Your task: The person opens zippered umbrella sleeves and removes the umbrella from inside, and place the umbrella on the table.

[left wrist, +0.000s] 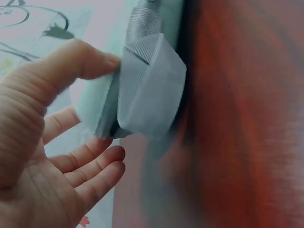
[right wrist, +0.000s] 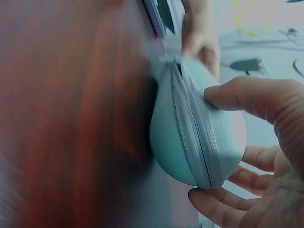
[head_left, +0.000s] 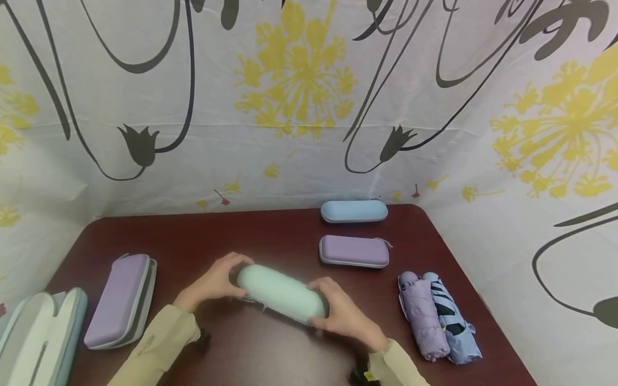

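Observation:
A mint-green zip case (head_left: 284, 294) is held between both hands over the middle of the table, slightly tilted with its right end nearer me. My left hand (head_left: 223, 277) grips its left end, thumb on the near side. In the left wrist view, a grey ribbon tab (left wrist: 151, 85) hangs beside the left thumb. My right hand (head_left: 345, 315) grips the right end. The right wrist view shows the case's rounded end with its grey zipper (right wrist: 194, 128) closed there, the right thumb on one side and fingers on the other. Whether the case touches the table is hard to tell.
On the left lie a partly open purple case (head_left: 118, 303) and an open light-blue case (head_left: 67, 335). A blue case (head_left: 354, 212) and a purple case (head_left: 354, 252) lie at the back right. Two folded umbrellas, purple (head_left: 425, 319) and blue (head_left: 458, 338), lie on the right.

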### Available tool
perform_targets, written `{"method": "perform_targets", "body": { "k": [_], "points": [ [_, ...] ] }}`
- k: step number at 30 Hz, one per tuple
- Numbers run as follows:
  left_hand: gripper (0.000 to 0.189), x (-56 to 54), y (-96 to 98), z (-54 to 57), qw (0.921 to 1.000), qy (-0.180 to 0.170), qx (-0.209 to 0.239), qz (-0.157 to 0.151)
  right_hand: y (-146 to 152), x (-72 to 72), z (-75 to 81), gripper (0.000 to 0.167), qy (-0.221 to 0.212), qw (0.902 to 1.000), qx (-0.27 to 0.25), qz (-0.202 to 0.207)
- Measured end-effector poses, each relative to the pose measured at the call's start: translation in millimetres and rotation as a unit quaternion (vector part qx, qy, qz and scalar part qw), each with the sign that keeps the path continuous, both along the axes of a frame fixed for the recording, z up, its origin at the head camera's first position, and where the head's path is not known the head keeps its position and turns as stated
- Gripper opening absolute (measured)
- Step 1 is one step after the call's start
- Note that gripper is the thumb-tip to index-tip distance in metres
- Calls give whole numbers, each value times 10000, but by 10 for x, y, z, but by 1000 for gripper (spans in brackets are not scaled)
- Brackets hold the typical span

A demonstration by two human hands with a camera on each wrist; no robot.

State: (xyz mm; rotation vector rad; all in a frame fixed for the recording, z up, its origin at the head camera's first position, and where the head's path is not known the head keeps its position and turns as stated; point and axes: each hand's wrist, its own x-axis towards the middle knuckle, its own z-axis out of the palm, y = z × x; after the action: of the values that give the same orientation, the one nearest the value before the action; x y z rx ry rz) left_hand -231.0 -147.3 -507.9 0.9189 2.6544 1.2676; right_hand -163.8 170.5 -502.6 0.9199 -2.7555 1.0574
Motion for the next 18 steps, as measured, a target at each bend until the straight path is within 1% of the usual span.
{"method": "perform_targets", "body": {
  "k": [5, 8, 10, 13, 16, 18],
  "points": [
    [52, -140, 73, 47, 9993, -330, 196, -23, -106, 207, -14, 67, 227, 9996, -92, -103],
    [50, -205, 137, 67, 9983, -487, 289, -105, -198, 328, -46, 68, 547, 9979, -293, -199],
    [48, -240, 178, 69, 9979, -519, 358, -158, -266, 394, -74, 68, 776, 9958, -416, -239],
    [45, -264, 245, 65, 9982, -401, 413, -164, -358, 467, -112, 66, 869, 9936, -700, -161],
    [40, -258, 323, 52, 9991, -113, 403, -62, -423, 505, -131, 63, 674, 9931, -964, 27],
    [37, -226, 382, 49, 9994, 48, 344, 88, -444, 514, -131, 62, 524, 9931, -1038, 120]
  ]
}}
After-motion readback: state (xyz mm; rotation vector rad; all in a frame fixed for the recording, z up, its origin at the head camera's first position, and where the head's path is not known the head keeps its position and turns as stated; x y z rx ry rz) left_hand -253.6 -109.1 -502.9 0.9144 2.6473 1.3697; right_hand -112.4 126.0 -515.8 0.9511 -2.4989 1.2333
